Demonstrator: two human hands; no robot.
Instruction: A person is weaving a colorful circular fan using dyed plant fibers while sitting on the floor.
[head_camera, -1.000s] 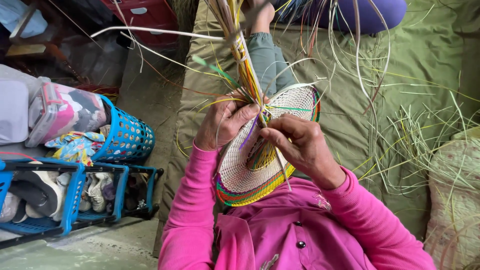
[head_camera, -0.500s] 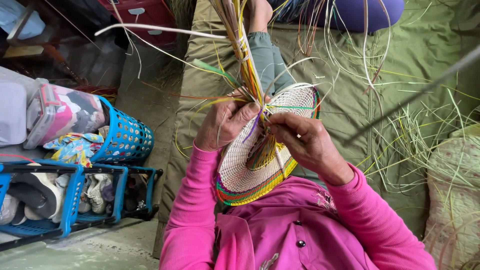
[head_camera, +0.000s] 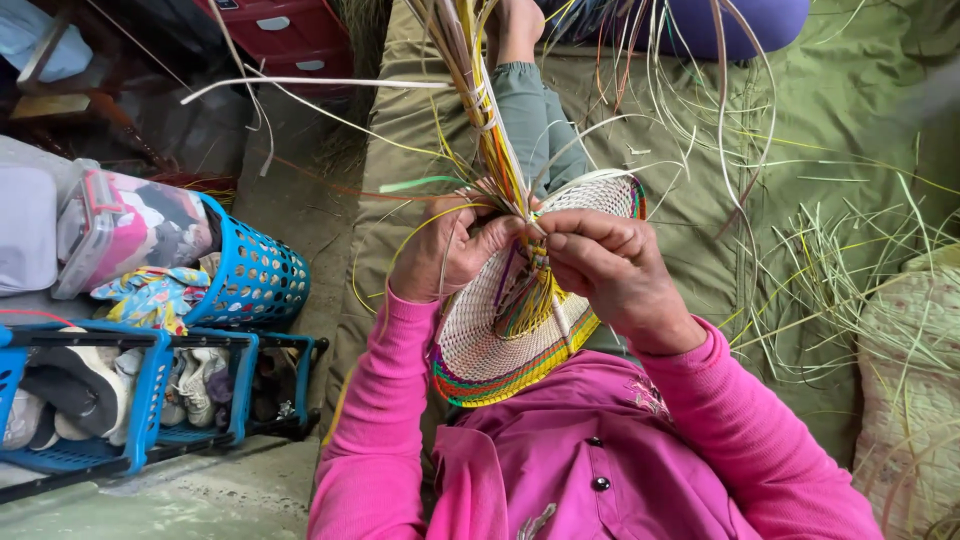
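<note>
Presently, one item: a woven disc (head_camera: 500, 340), round and slightly dished, held in the lap just above the pink shirt (head_camera: 600, 470).

- Disc: pale, tight plaited fibre with a banded rim of green, yellow, red and purple. Surface looks ribbed and dry. Unwoven coloured strands (head_camera: 480, 90) rise from its centre in a long bundle, fanning out above it.
- Left hand (head_camera: 450, 250): at the disc's left edge, thumb and fingers pressed onto the base of the strand bundle.
- Right hand (head_camera: 610, 270): at the disc's right edge, fingers curled together, the tips pinching a strand just where the bundle meets the weave.
- Green mat (head_camera: 820, 150): beneath and right of the disc, cloth-like, strewn with loose pale grass blades (head_camera: 830, 280).
- Blue basket (head_camera: 250, 280): left of the disc, perforated plastic, beside a blue shoe rack (head_camera: 140, 390).

Risks, as judged: a loosened pinch would probably let the strand slip and the last crossings slacken, leaving a gap. Dry fibre bent sharply may crack or split. The long free ends could tangle with the scattered blades on the mat, or a wrong colour could be picked from the crowded bundle.
</note>
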